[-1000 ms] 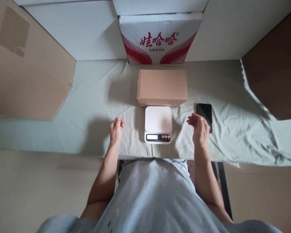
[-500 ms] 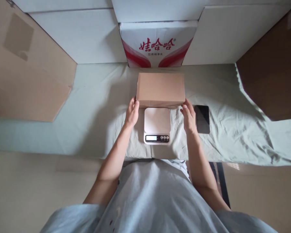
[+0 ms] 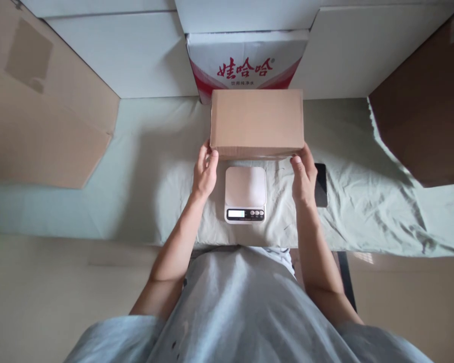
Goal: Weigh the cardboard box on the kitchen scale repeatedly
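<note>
The person holds a plain brown cardboard box [image 3: 257,121] between both hands, the left hand [image 3: 204,171] pressed to its near left corner and the right hand [image 3: 303,176] to its near right corner, so the hold is balanced and the box stays level. It appears lifted off the pale green cloth [image 3: 363,212], just behind and above a small white kitchen scale [image 3: 245,194] that sits between the wrists. The box is closed, smooth and unmarked, wider than the scale's platform. A dark phone [image 3: 321,184] lies on the cloth, partly hidden by the right hand. Behind the box stands a white carton with red print [image 3: 245,58].
</note>
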`<state>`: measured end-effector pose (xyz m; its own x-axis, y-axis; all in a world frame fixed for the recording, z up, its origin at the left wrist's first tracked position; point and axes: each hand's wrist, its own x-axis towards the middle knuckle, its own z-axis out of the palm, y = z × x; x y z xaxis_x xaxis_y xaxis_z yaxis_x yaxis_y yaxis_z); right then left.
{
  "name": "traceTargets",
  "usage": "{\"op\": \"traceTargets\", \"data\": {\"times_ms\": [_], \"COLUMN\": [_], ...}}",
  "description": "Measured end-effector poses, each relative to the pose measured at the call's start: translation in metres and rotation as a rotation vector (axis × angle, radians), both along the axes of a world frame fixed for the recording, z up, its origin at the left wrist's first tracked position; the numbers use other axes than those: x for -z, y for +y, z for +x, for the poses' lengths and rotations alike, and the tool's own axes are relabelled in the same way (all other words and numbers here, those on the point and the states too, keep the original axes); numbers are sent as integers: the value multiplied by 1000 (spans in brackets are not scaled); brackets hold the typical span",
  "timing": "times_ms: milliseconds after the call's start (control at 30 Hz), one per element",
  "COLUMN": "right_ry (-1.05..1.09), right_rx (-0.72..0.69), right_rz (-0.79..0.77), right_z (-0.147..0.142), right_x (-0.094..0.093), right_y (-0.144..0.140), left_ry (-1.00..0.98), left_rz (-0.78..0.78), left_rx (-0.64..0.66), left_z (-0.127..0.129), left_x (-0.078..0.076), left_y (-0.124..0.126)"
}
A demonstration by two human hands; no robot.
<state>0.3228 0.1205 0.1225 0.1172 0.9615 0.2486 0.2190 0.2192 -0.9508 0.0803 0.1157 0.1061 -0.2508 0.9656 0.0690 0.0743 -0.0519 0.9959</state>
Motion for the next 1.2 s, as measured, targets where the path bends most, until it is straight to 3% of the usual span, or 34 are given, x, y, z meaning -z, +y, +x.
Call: {"op": "traceTargets", "data": {"times_ms": [167, 300, 500, 667, 1033, 1200], "right_ry": [112, 139, 140, 148, 87, 11], "right_rx": [42, 120, 125, 109, 127, 218], "right_rz": [84, 52, -116, -164, -180, -148], "right_z": [6, 12, 14, 7, 7, 18], "right_x": [-7, 1, 14, 20, 31, 23], "right_y": [-30, -61, -92, -105, -119, -109], "left_ry": [79, 169, 184, 216, 286, 386], "left_rz": [34, -28, -165, -223, -178, -79], "left_rx": [-69, -78, -85, -112, -87, -179], "left_z": [1, 3, 1, -5, -3, -10], "left_x": [-27, -32, -23, -13, -1, 5], "left_y": [-34, -65, -90, -98, -111, -109]}}
